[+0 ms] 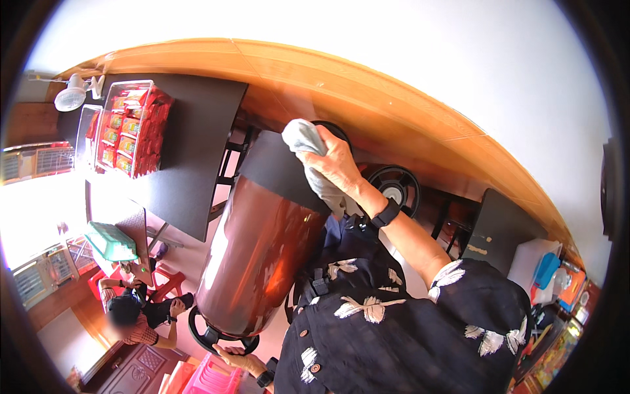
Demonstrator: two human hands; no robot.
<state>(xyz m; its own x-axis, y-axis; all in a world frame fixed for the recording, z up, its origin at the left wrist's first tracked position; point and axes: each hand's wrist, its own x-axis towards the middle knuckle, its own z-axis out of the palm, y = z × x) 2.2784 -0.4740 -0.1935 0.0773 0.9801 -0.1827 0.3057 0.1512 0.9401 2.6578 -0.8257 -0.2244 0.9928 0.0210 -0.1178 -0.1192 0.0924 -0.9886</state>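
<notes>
In front of me lies a large, glossy red-brown rounded body [259, 256] with a matte black band [279, 164] across its far end. My right hand [336, 164] is closed around a bunched grey cloth [304, 136] over that band. Part of the cloth hangs below my fingers toward my waist. At the near end, my left hand [241, 360] has its fingers at the rim of a black loop [205, 339], apparently gripping it. A second dark curved rim shows behind my right hand, mostly covered. The kind of the large object cannot be told.
A dark table [197, 144] at far left bears clear boxes of red packets [131, 128]. Beyond it are a green basket [110, 241] and a seated person [134, 315]. A round black ring [394, 187], another dark tabletop [502, 223] and the wooden wall panel [394, 111] border the right.
</notes>
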